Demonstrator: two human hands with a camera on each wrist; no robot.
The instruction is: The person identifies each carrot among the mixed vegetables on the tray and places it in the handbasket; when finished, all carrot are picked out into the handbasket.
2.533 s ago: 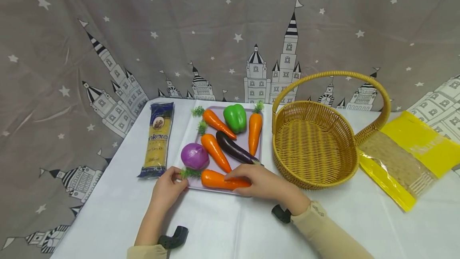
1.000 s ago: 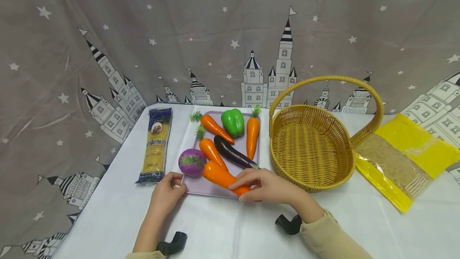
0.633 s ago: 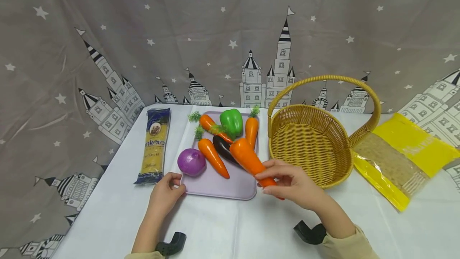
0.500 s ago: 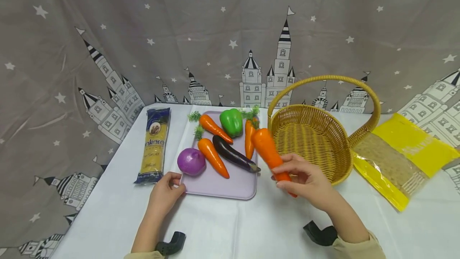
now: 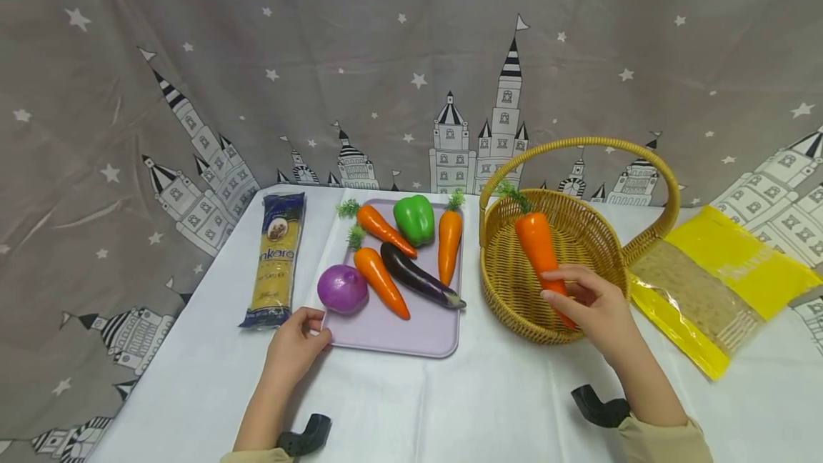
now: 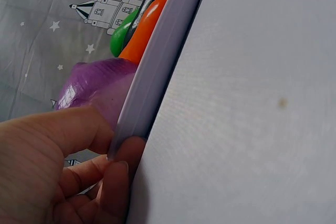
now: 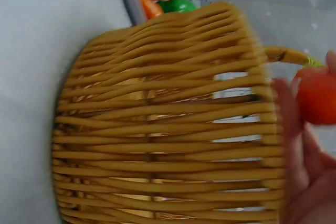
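Note:
My right hand [image 5: 594,309] holds an orange carrot [image 5: 536,243] by its narrow end, over the wicker basket [image 5: 508,299]. Its green top points toward the back; in the right wrist view the carrot [image 7: 320,97] appears above the basket's rim. My left hand [image 5: 292,352] pinches the near left corner of a lilac tray [image 5: 392,336], thumb on the rim and fingers beneath. On the tray lie a purple onion [image 5: 342,289], an eggplant [image 5: 418,279], a green bell pepper [image 5: 414,221] and more carrots [image 5: 381,283].
A pack of spaghetti [image 5: 275,263] lies left of the tray. At the right, a yellow-and-clear bag [image 5: 720,291] lies beside the basket. The basket's tall handle [image 5: 579,143] arches up over it. A grey castle-print curtain [image 5: 360,34] hangs behind the white table.
My right hand has lifted the front carrot off the tray and carried it right, over the basket, turning its green top toward the back. The left hand stays at the tray corner.

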